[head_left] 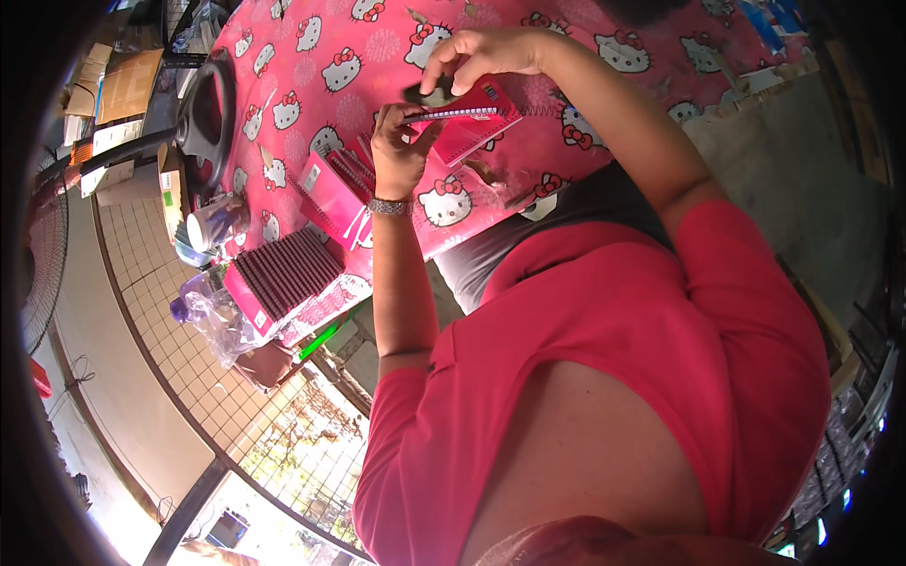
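My left hand (398,156), with a band on its wrist, pinches the near left end of a pink spiral notebook (486,96). The notebook's coil edge faces me. Just beyond, my right hand (486,58) has its thumb and fingers closed on a small dark object (436,92) at the notebook's left part; its kind is not clear. A loose length of wire coil (542,111) sticks out past the notebook's right end. Beneath lies another pink spiral notebook (464,141).
Left of my left hand, pink notebooks (330,200) lie near a stack with dark spines (288,271). A white cup (215,224), a clear plastic bag (215,321) and a round black frame (206,127) stand along the left edge of the pink patterned tablecloth (311,80).
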The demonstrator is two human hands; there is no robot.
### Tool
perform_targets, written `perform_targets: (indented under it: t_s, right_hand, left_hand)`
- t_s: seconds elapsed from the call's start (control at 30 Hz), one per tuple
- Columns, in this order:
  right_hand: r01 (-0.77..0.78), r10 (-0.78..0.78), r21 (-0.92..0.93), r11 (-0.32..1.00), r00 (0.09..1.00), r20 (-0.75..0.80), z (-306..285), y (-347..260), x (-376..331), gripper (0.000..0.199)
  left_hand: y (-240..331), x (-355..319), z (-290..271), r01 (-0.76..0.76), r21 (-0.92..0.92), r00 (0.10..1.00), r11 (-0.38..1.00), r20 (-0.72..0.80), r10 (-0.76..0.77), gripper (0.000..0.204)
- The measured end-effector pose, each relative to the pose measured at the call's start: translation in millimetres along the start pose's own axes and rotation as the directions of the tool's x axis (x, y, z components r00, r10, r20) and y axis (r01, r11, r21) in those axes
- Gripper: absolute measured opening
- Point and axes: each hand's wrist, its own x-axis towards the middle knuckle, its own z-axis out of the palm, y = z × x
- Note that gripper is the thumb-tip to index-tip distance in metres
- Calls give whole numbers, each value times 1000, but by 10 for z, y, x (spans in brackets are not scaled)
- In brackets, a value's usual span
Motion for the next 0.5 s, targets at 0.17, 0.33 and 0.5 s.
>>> perform_targets:
  t_s: [0.17,0.33,0.5]
  right_hand:
    - [23,-42,187,982,994,100,70,120,12,40]
    - [-70,68,49,996,997,41,50,324,-3,50]
    - [21,-21,7,1000,1000,16,133,448,-38,38]
  left_hand:
    - [-116,-43,8,78,-122,997,990,-7,-80,26]
    - [-96,-69,46,46,-144,999,989,-13,-49,24]
    - [-175,-142,100,9,-206,997,978,-74,-25,29]
